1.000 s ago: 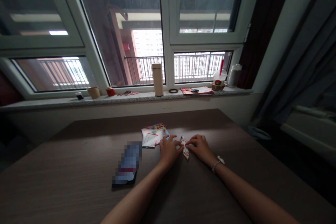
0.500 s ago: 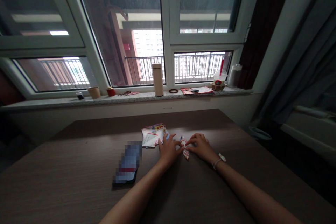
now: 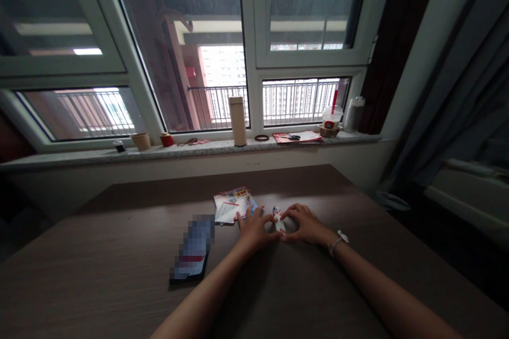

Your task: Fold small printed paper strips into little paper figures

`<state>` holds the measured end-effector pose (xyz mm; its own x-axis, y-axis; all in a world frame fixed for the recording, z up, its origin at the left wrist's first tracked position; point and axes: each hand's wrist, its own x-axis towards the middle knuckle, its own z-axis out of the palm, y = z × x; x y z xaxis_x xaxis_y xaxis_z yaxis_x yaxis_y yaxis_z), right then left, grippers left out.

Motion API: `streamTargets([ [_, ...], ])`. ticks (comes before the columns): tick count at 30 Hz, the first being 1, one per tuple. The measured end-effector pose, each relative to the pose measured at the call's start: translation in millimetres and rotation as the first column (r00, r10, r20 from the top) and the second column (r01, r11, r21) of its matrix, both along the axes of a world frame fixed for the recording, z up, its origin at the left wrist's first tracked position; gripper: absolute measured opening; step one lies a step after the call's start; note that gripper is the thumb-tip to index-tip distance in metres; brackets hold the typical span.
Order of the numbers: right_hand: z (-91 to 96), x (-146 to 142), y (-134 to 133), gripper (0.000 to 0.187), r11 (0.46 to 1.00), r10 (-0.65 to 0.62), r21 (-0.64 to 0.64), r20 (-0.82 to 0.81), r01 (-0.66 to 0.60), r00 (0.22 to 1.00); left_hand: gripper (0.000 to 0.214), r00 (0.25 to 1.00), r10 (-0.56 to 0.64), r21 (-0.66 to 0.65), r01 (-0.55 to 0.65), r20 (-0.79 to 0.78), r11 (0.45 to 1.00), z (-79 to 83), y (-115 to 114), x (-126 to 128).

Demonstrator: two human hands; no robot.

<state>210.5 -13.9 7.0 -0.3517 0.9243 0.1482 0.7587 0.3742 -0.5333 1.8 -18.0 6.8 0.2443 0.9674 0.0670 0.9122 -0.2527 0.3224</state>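
A small folded piece of printed paper (image 3: 279, 222), white with red and blue marks, lies on the brown table between my hands. My left hand (image 3: 254, 230) holds its left side with thumb and forefinger, the other fingers spread toward some printed sheets (image 3: 228, 211). From the other side my right hand (image 3: 305, 223) grips the folded paper, its thumb at the near end and its forefinger higher up. The fingertips cover parts of the paper's edges.
Left of my forearm lies a phone (image 3: 193, 249), its screen blurred out. Along the windowsill stand a beige flask (image 3: 237, 122), a paper cup (image 3: 141, 141), scissors (image 3: 293, 137) on red paper, a drink cup with a red straw (image 3: 331, 117) and a grey bottle (image 3: 353, 114).
My thumbs have slid down to the near end of the folded paper. Its pointed near tip no longer shows, and the paper looks shorter.
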Motion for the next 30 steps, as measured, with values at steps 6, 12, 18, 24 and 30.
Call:
streamTargets([
  [6,-2.0,3,-1,0.057,1.0,0.018,0.021,-0.01,-0.018,1.0,0.037,1.0,-0.017,0.068,0.016,0.018,0.998,-3.3,-1,1],
  [12,-7.2,2,1,0.034,0.999,0.002,0.044,-0.041,0.0,0.999,0.025,0.999,-0.032,0.147,0.026,0.042,0.989,-10.2,3,4],
  [18,-7.8,-4,-1,0.033,0.993,-0.054,0.101,-0.057,0.06,0.997,0.034,0.994,-0.02,0.139,0.006,0.104,0.99,-12.3,5,5],
  [24,-2.9,-3,-2,0.044,0.998,-0.025,0.057,-0.044,0.028,0.999,0.024,0.999,-0.021,0.163,0.014,0.042,0.986,-8.4,3,6],
  [30,-3.3,-2,-2,0.044,0.998,-0.016,0.053,-0.054,0.019,0.998,0.026,0.998,-0.009,0.164,-0.001,0.057,0.986,-7.1,2,7],
])
